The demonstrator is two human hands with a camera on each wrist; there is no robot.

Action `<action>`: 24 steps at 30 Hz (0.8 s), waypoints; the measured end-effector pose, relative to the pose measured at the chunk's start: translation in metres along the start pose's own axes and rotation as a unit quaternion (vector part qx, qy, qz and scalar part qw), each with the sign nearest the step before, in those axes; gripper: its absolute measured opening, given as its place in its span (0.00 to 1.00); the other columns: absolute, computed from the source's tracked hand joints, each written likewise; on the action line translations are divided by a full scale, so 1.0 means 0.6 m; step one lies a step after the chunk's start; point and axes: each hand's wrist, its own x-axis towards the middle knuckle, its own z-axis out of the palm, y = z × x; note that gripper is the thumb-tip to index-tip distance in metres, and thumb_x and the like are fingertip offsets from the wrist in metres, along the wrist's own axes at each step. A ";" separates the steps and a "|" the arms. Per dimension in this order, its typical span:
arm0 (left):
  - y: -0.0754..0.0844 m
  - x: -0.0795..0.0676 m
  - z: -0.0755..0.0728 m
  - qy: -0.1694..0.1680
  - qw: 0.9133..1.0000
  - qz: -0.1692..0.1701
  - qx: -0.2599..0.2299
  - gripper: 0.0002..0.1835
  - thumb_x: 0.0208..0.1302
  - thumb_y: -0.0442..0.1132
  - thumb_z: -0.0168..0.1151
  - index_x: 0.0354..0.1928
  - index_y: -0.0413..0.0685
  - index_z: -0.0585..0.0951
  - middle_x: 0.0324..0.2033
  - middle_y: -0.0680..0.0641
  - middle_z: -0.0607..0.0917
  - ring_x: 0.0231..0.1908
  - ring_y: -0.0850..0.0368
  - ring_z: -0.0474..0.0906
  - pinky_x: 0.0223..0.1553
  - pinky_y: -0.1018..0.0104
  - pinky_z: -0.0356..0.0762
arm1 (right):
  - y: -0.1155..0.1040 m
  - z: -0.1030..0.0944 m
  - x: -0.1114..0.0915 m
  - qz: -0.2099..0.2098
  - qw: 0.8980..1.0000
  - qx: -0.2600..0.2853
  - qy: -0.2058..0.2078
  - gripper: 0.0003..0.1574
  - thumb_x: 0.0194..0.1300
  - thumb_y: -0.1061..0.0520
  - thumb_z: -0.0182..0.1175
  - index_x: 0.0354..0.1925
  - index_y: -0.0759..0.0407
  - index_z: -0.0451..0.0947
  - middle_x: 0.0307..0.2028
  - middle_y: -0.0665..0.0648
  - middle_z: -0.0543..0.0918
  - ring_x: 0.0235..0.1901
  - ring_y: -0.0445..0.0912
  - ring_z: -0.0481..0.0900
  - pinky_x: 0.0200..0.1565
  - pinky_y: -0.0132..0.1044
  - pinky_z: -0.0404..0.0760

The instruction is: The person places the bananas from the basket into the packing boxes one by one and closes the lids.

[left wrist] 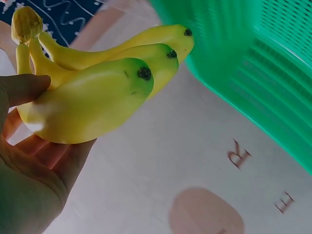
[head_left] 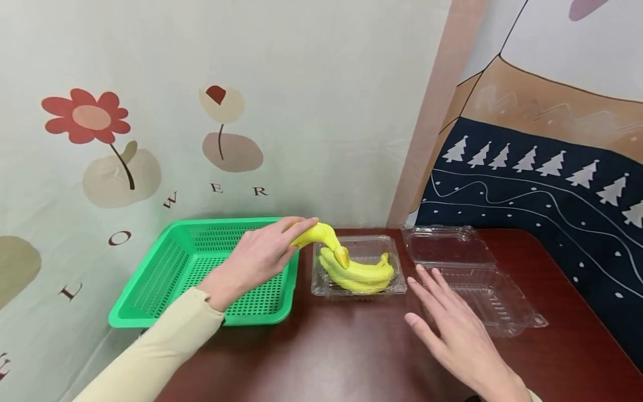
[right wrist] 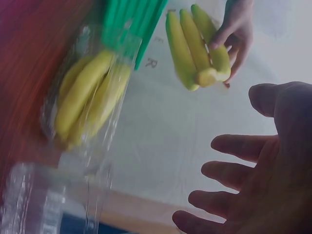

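My left hand grips a bunch of yellow bananas, raised between the green basket and a clear plastic box. In the left wrist view, the thumb presses one banana near the stem, and the bunch shows several dark, greenish tips. Another banana bunch lies inside the clear box, stem end to the right. My right hand hovers with spread fingers, holding nothing, right of that box. Beside it a second clear plastic clamshell lies unfolded, its lid tipped back toward the wall.
The green basket stands at the left of the brown table, its visible bottom bare. Behind the table hangs a pale cloth with printed flowers, and a dark tree-patterned cloth covers the right side.
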 end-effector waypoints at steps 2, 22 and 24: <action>0.013 0.011 0.006 0.003 1.000 0.007 -0.005 0.36 0.64 0.32 0.71 0.73 0.57 0.73 0.59 0.49 0.82 0.44 0.53 0.85 0.22 0.65 0.77 | 0.012 -0.006 -0.002 0.008 1.000 -0.001 0.007 0.38 0.73 0.41 0.63 0.75 0.52 0.70 0.79 0.54 0.61 0.79 0.56 0.53 0.63 0.71 0.68; 0.170 0.126 0.086 -0.025 0.995 0.082 -0.050 0.28 0.74 0.38 0.62 0.73 0.59 0.73 0.57 0.52 0.82 0.47 0.59 0.84 0.29 0.69 0.82 | 0.212 -0.070 -0.053 0.128 0.991 0.007 0.045 0.38 0.80 0.48 0.55 0.79 0.61 0.60 0.81 0.64 0.52 0.81 0.58 0.40 0.77 0.61 0.39; 0.186 0.137 0.094 -0.036 0.994 0.083 -0.059 0.29 0.73 0.38 0.62 0.74 0.60 0.72 0.57 0.52 0.82 0.46 0.60 0.83 0.29 0.72 0.80 | 0.232 -0.071 -0.060 0.139 0.989 0.014 0.045 0.38 0.80 0.48 0.54 0.79 0.62 0.60 0.80 0.65 0.53 0.81 0.59 0.40 0.77 0.61 0.39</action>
